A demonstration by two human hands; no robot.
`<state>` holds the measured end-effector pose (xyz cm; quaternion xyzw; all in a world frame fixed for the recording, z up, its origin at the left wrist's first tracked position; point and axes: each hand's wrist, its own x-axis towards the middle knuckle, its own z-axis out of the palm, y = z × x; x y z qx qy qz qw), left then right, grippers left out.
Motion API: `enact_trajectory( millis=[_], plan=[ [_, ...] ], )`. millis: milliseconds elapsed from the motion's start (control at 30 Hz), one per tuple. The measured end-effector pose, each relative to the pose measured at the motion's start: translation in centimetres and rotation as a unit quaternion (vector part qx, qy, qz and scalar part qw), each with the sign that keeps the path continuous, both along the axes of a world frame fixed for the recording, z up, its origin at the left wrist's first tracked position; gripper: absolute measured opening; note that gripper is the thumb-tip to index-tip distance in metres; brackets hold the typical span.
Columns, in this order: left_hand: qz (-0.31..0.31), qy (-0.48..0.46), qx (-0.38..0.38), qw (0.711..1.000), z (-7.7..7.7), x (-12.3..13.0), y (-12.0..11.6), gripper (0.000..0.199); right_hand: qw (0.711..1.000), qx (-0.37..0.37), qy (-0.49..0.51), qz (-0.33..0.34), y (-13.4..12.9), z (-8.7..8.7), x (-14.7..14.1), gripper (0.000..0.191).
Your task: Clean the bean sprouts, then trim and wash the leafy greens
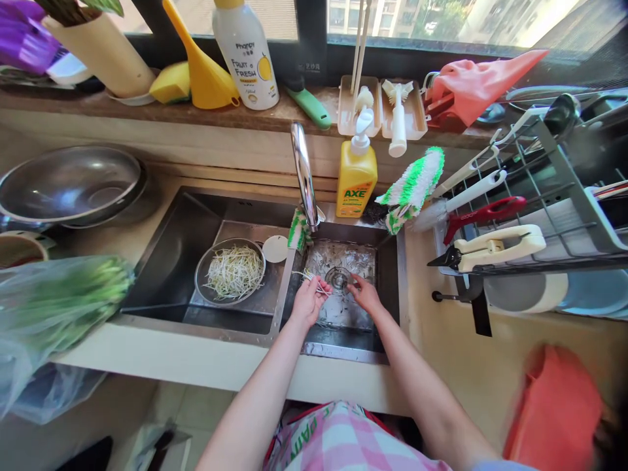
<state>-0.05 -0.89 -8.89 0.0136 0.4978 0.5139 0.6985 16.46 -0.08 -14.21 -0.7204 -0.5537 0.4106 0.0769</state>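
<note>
In left hand [307, 301], half-hidden sprouts [322, 289]

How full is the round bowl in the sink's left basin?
Not empty, but exactly how full I cannot tell: bean sprouts cover most of the round bowl, and their depth is hidden.

Window [422, 23] well beyond left hand [309, 302] and right hand [364, 293], dark frame [312, 33], daylight coming through. Outside, past right hand: pale buildings [387, 18], some greenery [432, 23]. Brown sill [287, 121] below window, ahead of both hands. Pale wall [196, 145] under sill. Beige countertop [441, 356] reaching out either side of hands; whitish front edge [196, 356] nearer than hands. Light floor tiles [196, 409] below, left of left hand, partly hidden.
</note>
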Motion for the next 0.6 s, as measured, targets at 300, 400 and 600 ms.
enact_trajectory(
  millis=[300, 400, 600],
  plan=[
    [-0.007, 0.018, 0.017, 1.0, 0.6, -2.7, -2.9, 0.025, 0.963, -0.027, -0.161, 0.215, 0.6, -3.3, -3.6, 0.033],
    [-0.012, 0.028, -0.002, 1.0, 0.5, -3.2, -3.9, 0.025, 0.965, -0.049, -0.14, 0.216, 0.9, -4.9, -5.0, 0.029],
    [-0.078, 0.045, -0.059, 0.994, -0.9, -2.9, -4.9, 0.028, 0.98, -0.065, -0.118, 0.148, 1.2, -5.4, -3.6, 0.021]
  ],
)
